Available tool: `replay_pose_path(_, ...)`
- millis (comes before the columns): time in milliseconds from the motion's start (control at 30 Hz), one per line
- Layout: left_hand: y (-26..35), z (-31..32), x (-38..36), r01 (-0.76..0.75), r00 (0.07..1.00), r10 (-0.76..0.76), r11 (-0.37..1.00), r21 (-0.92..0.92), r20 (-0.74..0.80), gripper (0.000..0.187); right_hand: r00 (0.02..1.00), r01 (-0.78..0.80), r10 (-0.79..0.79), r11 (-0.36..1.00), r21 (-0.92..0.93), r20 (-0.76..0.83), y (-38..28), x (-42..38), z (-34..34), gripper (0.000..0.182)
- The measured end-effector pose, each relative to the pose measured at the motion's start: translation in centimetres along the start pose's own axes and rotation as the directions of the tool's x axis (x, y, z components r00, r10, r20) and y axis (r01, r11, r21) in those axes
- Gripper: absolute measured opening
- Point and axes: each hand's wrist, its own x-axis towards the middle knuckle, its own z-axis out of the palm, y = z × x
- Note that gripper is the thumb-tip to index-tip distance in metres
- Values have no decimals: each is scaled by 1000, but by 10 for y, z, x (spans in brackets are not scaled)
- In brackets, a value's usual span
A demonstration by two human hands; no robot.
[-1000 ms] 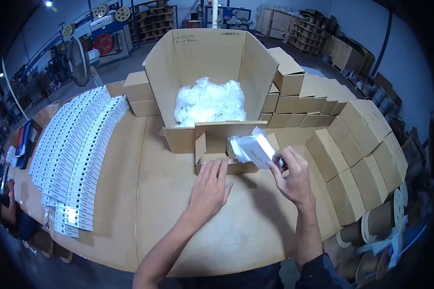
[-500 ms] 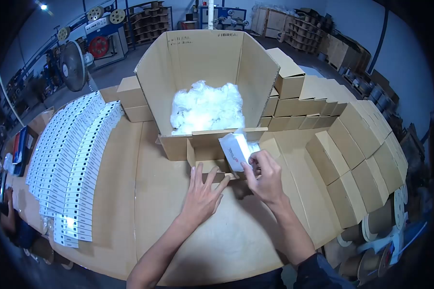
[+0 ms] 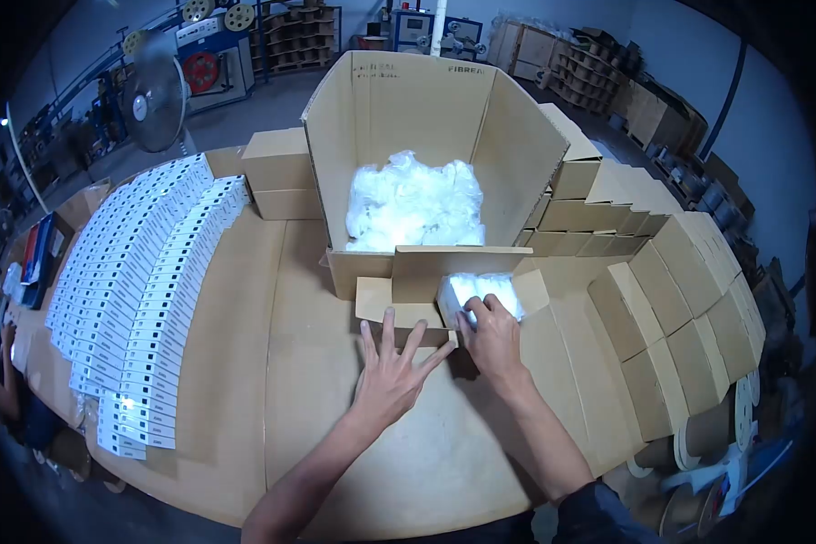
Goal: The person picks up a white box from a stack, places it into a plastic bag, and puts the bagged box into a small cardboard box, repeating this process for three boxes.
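Note:
An open small cardboard carton (image 3: 458,263) stands in front of the big box, its flaps spread. Inside its right end sits a white packet (image 3: 458,288) with shiny plastic-wrapped pieces on top. My right hand (image 3: 494,340) reaches over the carton's front edge, its bent fingers closed on the packet's near side; fingertips are partly hidden. With fingers spread, my left hand (image 3: 390,376) rests against the carton's front flap (image 3: 417,335), holding nothing.
Behind the carton, a large open box (image 3: 435,109) holds a heap of clear plastic bags (image 3: 412,204). Overlapping rows of white boxes (image 3: 154,317) lie at left. Brown cartons (image 3: 689,317) are stacked at right. A fan (image 3: 154,104) stands back left; a person's arm (image 3: 7,363) shows at far left.
My right hand has lowered the white packet from a tilt above the carton into its right end. My left hand's fingers have spread wider along the front flap. The view has shifted slightly.

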Motion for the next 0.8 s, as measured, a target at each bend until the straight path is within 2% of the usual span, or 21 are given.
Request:
replay_pose_path(67, 0, -1, -1, 4, 1000, -4, 1000, 8, 12, 71, 997, -57, 59, 998, -37, 47, -3, -1, 2, 10)
replay_pose_path(167, 1, 4, -2, 2, 1000, -1, 1000, 11, -9, 72, 987, -75, 83, 995, -65, 134, -11, -5, -13, 18)
replay_pose_path(267, 2, 0, -1, 6, 1000, -6, 999, 34, -17, 74, 989, -106, 112, 993, -59, 96, -20, -15, -26, 25)
replay_pose_path(300, 4, -2, 0, 10, 1000, -10, 999, 32, -26, 74, 977, -96, 103, 994, -48, 187, -16, -20, -31, 33)
replay_pose_path(367, 5, -11, -1, 11, 998, -7, 998, 54, -60, 77, 997, 41, -41, 999, 3, 58, -1, -29, -26, 38)
replay_pose_path(400, 6, -13, -4, 11, 994, -11, 1000, -5, -105, 74, 993, 117, -117, 993, 26, -8, 1, -31, -21, 41)
replay_pose_path(433, 6, -15, -10, 4, 988, -9, 999, -35, -153, 65, 998, 59, -60, 996, 67, 7, -11, -31, -29, 43)
replay_pose_path(467, 4, -18, -19, 5, 980, -17, 998, -59, -200, 55, 1000, -20, 20, 980, 199, -1, -27, -32, -38, 40)
replay_pose_path(500, 3, -30, -27, 9, 957, -50, 990, -140, -287, 25, 995, -96, 97, 939, 330, 13, -43, -32, -45, 37)
replay_pose_path(533, 1, -35, -40, 39, 945, -92, 984, -171, -314, 20, 985, -172, 167, 873, 456, 52, -59, -32, -47, 35)
replay_pose_path(600, -4, -47, -75, 97, 914, -177, 969, -228, -364, 16, 998, -20, -13, 886, 464, 68, -83, -37, -44, 33)
replay_pose_path(667, -6, -77, -109, 232, 862, -305, 948, -218, -405, 14, 970, 142, -218, 863, 484, 105, -106, -38, -32, 32)
replay_pose_path(733, -11, -101, -155, 360, 779, -435, 900, -246, -451, 11, 887, 297, -432, 805, 513, 164, -135, -40, -19, 33)
replay_pose_path(800, -21, -124, -205, 544, 644, -545, 820, -180, -536, 12, 766, 404, -608, 709, 578, 210, -175, -44, -2, 37)
